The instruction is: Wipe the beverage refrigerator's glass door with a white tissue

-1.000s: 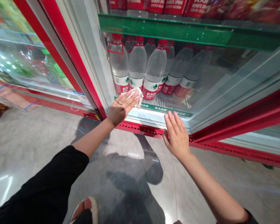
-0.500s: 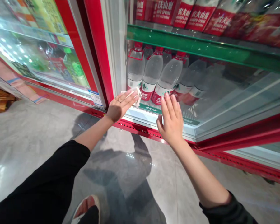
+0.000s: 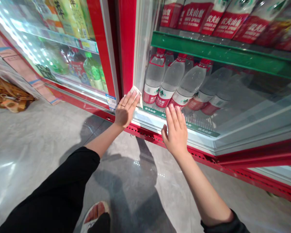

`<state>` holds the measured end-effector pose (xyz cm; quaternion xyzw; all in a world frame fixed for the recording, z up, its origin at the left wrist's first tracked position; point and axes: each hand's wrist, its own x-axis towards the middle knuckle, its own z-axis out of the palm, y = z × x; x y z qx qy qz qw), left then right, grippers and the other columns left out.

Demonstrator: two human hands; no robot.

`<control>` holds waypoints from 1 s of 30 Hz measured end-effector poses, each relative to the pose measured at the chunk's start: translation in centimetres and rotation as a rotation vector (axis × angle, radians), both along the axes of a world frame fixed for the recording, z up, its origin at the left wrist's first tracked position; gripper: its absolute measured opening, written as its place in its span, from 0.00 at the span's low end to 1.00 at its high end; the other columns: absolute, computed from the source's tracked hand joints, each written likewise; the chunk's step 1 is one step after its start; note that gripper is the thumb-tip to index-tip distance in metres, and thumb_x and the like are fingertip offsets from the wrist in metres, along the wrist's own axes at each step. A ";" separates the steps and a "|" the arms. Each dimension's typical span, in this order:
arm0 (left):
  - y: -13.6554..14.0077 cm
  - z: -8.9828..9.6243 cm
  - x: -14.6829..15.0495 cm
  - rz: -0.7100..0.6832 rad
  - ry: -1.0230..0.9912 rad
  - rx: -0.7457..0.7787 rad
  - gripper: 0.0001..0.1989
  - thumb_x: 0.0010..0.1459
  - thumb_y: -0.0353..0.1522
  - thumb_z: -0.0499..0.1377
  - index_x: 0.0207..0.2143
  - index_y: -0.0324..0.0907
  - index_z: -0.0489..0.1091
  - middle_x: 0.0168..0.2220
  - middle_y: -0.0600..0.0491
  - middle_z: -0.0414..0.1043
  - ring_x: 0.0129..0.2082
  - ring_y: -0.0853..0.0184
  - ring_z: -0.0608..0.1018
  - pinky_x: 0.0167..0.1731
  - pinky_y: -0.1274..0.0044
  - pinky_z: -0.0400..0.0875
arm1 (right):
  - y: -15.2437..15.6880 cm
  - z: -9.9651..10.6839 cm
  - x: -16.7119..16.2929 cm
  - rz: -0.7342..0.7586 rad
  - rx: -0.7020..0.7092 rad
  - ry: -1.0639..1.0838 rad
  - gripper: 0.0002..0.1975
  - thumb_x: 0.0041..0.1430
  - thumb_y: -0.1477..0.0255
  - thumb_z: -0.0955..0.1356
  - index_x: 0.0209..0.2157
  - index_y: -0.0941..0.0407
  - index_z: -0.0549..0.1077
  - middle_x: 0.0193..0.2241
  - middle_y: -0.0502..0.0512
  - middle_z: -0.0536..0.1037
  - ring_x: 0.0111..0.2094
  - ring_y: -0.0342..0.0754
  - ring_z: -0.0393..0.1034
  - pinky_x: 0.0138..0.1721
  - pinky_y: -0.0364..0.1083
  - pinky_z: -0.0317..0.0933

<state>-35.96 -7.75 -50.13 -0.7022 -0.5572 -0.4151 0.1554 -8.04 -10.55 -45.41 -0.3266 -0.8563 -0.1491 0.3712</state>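
Observation:
My left hand (image 3: 126, 110) lies with its fingers out over a folded white cloth (image 3: 139, 99), pressing it to the lower left edge of the glass cooler door, beside the red frame (image 3: 128, 48). Part of the cloth shows past the fingertips; the rest is under the hand. My right hand (image 3: 176, 131), fingers stretched and thumb apart, holds nothing and is at the lower part of the door; whether it touches the glass I cannot tell. Behind the glass stand several water bottles (image 3: 171, 76) with red caps and red-and-white labels.
A green shelf edge (image 3: 208, 50) crosses the cooler above the bottles, with red-labelled packs over it. To the left, a second cooler holds a green-capped bottle (image 3: 92, 69) and other drinks. Cardboard boxes (image 3: 34, 77) and a brown bundle (image 3: 9, 94) stand on the grey tiled floor (image 3: 50, 129).
My left hand and the cloth have moved left along the glass to the door's edge. My right hand has also shifted left relative to the bottles. The view has swung left.

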 end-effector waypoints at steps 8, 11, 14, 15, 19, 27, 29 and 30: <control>0.8 -0.8 0.7 -0.082 -0.060 0.105 0.24 0.77 0.30 0.44 0.69 0.46 0.68 0.69 0.47 0.72 0.73 0.55 0.70 0.71 0.51 0.68 | 0.7 1.6 -3.6 0.166 -0.073 -0.019 0.38 0.69 0.81 0.60 0.78 0.56 0.52 0.75 0.65 0.64 0.77 0.58 0.55 0.73 0.64 0.63; -0.2 -1.0 0.0 -0.129 -0.050 0.105 0.23 0.77 0.31 0.46 0.67 0.48 0.70 0.66 0.48 0.76 0.69 0.56 0.74 0.70 0.53 0.71 | 1.7 2.4 -5.5 0.229 -0.102 -0.041 0.29 0.73 0.78 0.60 0.73 0.57 0.64 0.69 0.65 0.74 0.70 0.55 0.69 0.69 0.58 0.70; -0.8 -1.2 -0.4 -0.099 -0.098 0.140 0.20 0.78 0.35 0.48 0.64 0.50 0.72 0.60 0.48 0.79 0.66 0.57 0.77 0.68 0.56 0.74 | 2.5 2.7 -7.2 0.241 -0.064 -0.042 0.23 0.76 0.77 0.60 0.67 0.58 0.71 0.65 0.65 0.78 0.64 0.54 0.75 0.65 0.56 0.74; -0.8 -1.2 -0.4 -0.073 -0.126 0.157 0.19 0.79 0.37 0.49 0.64 0.49 0.72 0.58 0.47 0.79 0.66 0.57 0.77 0.67 0.57 0.75 | 2.7 2.8 -7.7 0.243 -0.043 -0.041 0.22 0.76 0.77 0.60 0.66 0.58 0.72 0.64 0.65 0.78 0.63 0.54 0.76 0.64 0.56 0.74; -0.8 -1.4 -0.1 0.049 -0.271 0.203 0.18 0.79 0.40 0.49 0.60 0.50 0.74 0.52 0.45 0.79 0.63 0.56 0.78 0.68 0.59 0.74 | 2.9 2.6 -9.3 0.246 0.011 -0.051 0.22 0.75 0.80 0.60 0.65 0.60 0.71 0.65 0.64 0.78 0.65 0.53 0.73 0.66 0.54 0.72; -1.5 -1.5 1.0 0.072 -0.475 0.213 0.26 0.76 0.41 0.55 0.72 0.50 0.59 0.57 0.43 0.77 0.61 0.53 0.78 0.67 0.54 0.75 | 2.7 3.5 -11.0 0.219 -0.087 -0.257 0.24 0.79 0.75 0.59 0.71 0.51 0.65 0.73 0.53 0.69 0.77 0.52 0.56 0.76 0.58 0.62; -1.6 -1.7 1.3 0.069 -0.542 0.208 0.31 0.76 0.41 0.56 0.75 0.50 0.52 0.59 0.41 0.75 0.61 0.54 0.78 0.66 0.57 0.76 | 3.1 4.0 -11.5 0.241 -0.081 -0.343 0.24 0.80 0.73 0.59 0.71 0.52 0.65 0.72 0.53 0.70 0.77 0.51 0.56 0.77 0.57 0.60; -1.6 -1.9 1.4 0.074 -0.565 0.215 0.33 0.75 0.41 0.57 0.76 0.49 0.49 0.60 0.40 0.73 0.61 0.54 0.78 0.65 0.58 0.77 | 3.4 4.3 -11.8 0.251 -0.076 -0.373 0.23 0.80 0.72 0.59 0.71 0.53 0.66 0.72 0.54 0.71 0.76 0.51 0.58 0.77 0.56 0.60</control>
